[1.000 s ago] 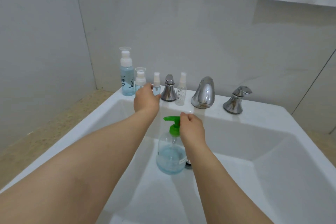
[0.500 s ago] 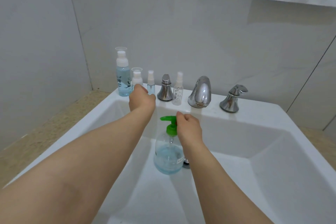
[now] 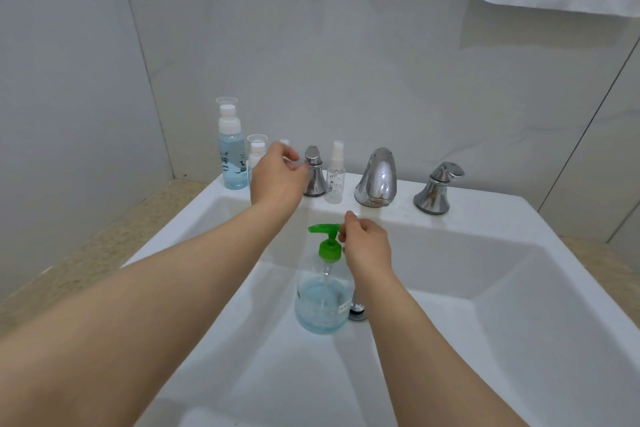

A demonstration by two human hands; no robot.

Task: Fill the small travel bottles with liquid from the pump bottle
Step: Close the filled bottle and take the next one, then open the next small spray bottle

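Grey tiled walls back a white sink (image 3: 485, 211), with two towels hanging at the top edge. On the far ledge stand, left to right, a tall bottle (image 3: 232, 152) of blue liquid, a short bottle (image 3: 255, 153), a thin bottle mostly hidden by the left hand (image 3: 277, 174), a tap handle (image 3: 314, 173), a clear spray bottle (image 3: 335, 174), the spout (image 3: 376, 178) and a second handle (image 3: 437, 189).

The left hand hovers over the hidden thin bottle, fingers (image 3: 294, 163) loosely curled; whether they touch it cannot be told, only its white tip showing above the knuckles. The pump bottle (image 3: 322, 298) stands in the basin, near the drain (image 3: 357, 309), about a third full of blue liquid. The right hand (image 3: 367, 246) sits just right of the green pump head (image 3: 325, 229), fingertips (image 3: 343, 236) pinching its rear end.

Judging by looks, the travel bottles are light, thin plastic and tall for their base, so they would tip easily; a hold round the body, below the cap, seems safest. The pump bottle is heavier and steadier, though a wet basin floor may let it slide, so pressing straight down on the head would suit.
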